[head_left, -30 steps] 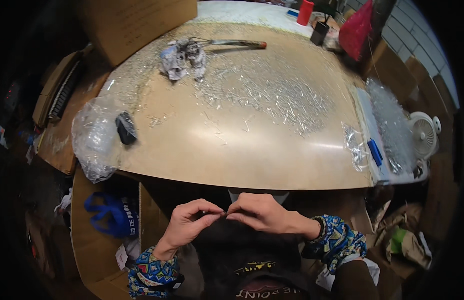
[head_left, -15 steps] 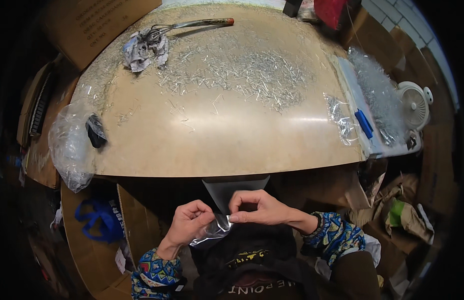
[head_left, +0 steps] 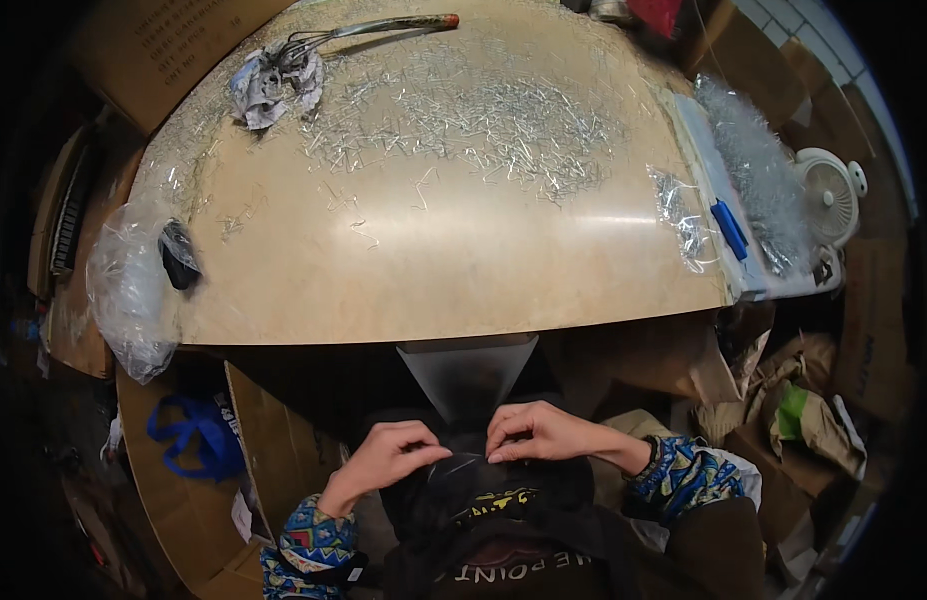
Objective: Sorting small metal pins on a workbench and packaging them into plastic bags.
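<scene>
Below the table's near edge, my left hand [head_left: 388, 462] and my right hand [head_left: 543, 432] pinch the two sides of a small clear plastic bag [head_left: 463, 468] held over my lap. The bag sits right under a grey metal funnel chute [head_left: 468, 372] that hangs from the table edge. Many small shiny metal pieces [head_left: 483, 125] lie scattered across the far half of the round wooden table [head_left: 433, 280]. What the bag holds cannot be made out.
A crumpled grey rag [head_left: 268, 85] and a long-handled fork tool [head_left: 383, 25] lie at the far left. A clear bag with a dark object [head_left: 148, 275] hangs off the left edge. Clear bags, a blue pen [head_left: 728, 228], and a white fan [head_left: 828, 190] sit right. Cardboard boxes surround.
My head has tipped and the table fills more of the view. Both hands have dropped lower with the clear bag, now held under the funnel chute.
</scene>
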